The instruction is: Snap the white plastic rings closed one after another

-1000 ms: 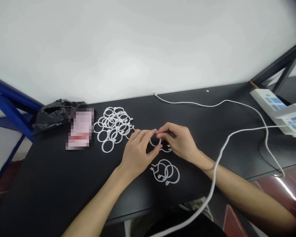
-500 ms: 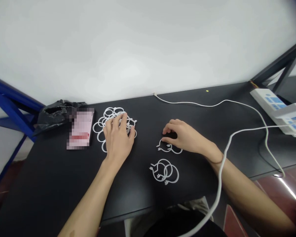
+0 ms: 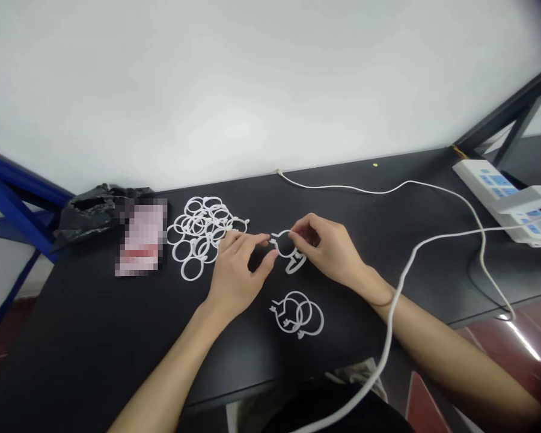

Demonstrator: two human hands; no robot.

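White device [image 3: 500,204]: blue panels, print too small for me to read; cut off at the right edge.
Pink packet [image 3: 143,231]: pixelated, red band visible, wording unreadable.
Right hand [image 3: 331,249]: my thumb and forefinger pinch an open ring [image 3: 279,252] between my hands, hiding its right side.
Left hand [image 3: 237,264]: thumb and fingers apart beside the ring's prongs; I can't tell whether they touch.
Ring pile [image 3: 204,224]: on the counter [image 3: 351,210], partly behind my left hand.
Cable [image 3: 401,276]: crosses before my right forearm.
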